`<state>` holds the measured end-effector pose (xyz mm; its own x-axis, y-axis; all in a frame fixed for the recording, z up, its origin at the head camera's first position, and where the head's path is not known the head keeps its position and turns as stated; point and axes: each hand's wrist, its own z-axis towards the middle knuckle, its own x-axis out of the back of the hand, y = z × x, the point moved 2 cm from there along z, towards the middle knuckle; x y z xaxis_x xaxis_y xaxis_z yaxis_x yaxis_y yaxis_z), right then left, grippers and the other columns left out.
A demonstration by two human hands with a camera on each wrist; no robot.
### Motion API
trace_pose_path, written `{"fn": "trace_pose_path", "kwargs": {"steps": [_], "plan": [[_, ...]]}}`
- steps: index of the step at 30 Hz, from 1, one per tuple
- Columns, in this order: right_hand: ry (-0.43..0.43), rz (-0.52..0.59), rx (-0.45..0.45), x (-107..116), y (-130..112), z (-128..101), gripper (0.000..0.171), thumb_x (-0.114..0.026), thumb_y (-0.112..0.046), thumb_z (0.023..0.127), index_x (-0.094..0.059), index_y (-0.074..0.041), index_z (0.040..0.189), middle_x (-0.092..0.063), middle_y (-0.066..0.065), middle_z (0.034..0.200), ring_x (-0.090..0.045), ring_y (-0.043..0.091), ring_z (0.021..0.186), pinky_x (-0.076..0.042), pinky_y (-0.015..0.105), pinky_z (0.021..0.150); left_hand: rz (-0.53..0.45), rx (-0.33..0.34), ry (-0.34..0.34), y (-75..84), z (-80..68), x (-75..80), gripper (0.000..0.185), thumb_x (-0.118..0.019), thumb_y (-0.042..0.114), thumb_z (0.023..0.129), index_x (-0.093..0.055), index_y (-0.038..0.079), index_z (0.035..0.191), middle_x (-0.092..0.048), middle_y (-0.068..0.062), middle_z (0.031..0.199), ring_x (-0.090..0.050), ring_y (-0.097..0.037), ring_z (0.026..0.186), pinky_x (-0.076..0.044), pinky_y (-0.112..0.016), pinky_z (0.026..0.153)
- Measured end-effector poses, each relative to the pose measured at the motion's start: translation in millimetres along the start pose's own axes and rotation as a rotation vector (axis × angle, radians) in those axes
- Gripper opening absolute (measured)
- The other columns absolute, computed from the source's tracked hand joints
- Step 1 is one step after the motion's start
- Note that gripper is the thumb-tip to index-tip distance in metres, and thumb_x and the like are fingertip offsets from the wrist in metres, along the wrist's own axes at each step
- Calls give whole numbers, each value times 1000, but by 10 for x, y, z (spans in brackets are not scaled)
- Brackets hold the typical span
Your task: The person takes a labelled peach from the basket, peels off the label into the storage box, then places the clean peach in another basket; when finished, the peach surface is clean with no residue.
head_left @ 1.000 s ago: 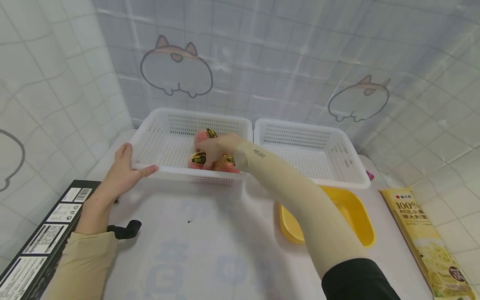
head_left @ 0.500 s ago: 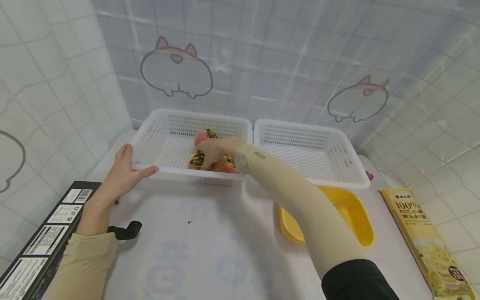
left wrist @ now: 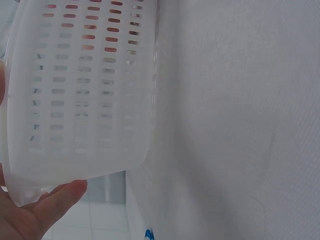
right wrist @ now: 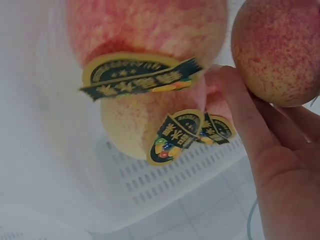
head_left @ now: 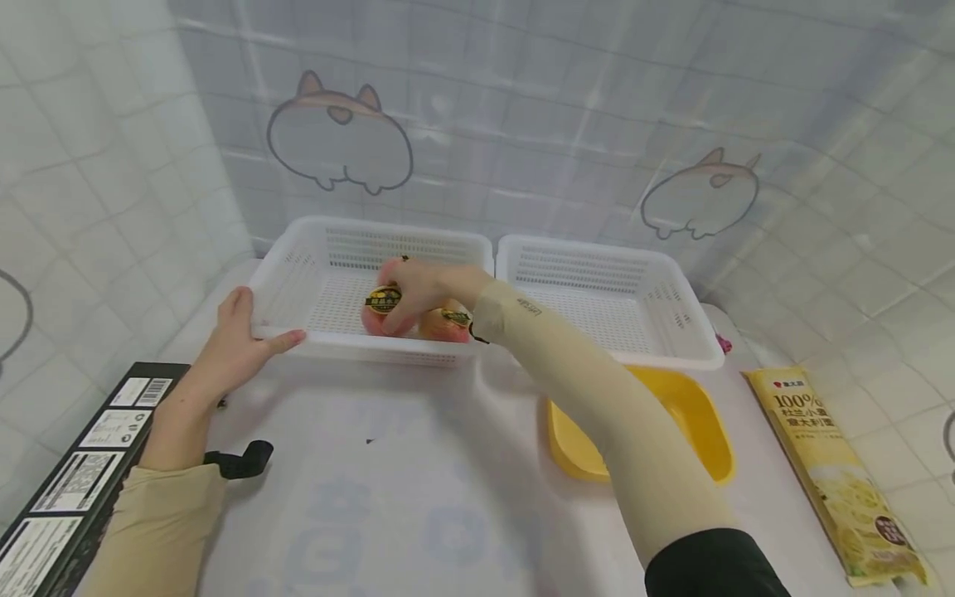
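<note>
At the left stands a white perforated basket with several pink peaches in it; their labels are black and yellow. My right hand reaches into it from the right and grips the front-left peach. Another peach lies just right of that one, and a back peach is mostly covered by the hand. In the right wrist view, my fingers press against a peach while other peaches crowd beside it. My left hand holds the basket's front-left corner, thumb over the rim.
A second white basket adjoins on the right. In front of it sits a yellow tub, partly behind my right forearm. A yellow pasta packet lies far right, a black box far left. A tiled sheet stands behind.
My right hand has shifted slightly up and left along with the front-left peach, covering more of the back one. The left hand keeps its hold. The whole head view has drifted a little.
</note>
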<state>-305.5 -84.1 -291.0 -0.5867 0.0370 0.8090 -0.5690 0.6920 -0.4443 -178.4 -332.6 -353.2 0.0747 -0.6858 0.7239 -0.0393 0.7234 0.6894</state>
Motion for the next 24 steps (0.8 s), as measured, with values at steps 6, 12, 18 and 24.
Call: {"fn": "trace_pose_path", "kwargs": {"steps": [6,12,18,24], "plan": [[62,41,46,45,35,-38,52,-79,-38,82,-56,-26,127,-57,-5,117,-53,12,108,-46,25,90,-1,-11,0,-32,41,29,106,-65,40,96,9,-8,154,17,-32,160,-13,-61,139,-15,-76,110],[150,41,49,91,101,-100,41,-79,-39,80,-67,-22,115,-63,-3,101,-56,11,92,-48,22,74,2,-13,0,-43,51,35,108,-64,41,96,12,-9,154,18,-32,160,-8,-61,142,-13,-75,111],[212,41,82,102,100,-238,37,-79,-41,78,-67,-18,104,-66,-3,94,-58,11,86,-49,23,72,26,-37,11,-68,50,68,105,-65,40,96,7,-11,154,12,-36,159,-16,-61,136,-18,-75,109],[309,36,114,102,90,-428,36,-78,-43,78,-65,-21,103,-67,-4,93,-59,12,88,-49,24,73,37,-46,32,-85,72,108,103,-66,39,95,3,-12,153,9,-36,159,-21,-61,132,-20,-76,107]]}}
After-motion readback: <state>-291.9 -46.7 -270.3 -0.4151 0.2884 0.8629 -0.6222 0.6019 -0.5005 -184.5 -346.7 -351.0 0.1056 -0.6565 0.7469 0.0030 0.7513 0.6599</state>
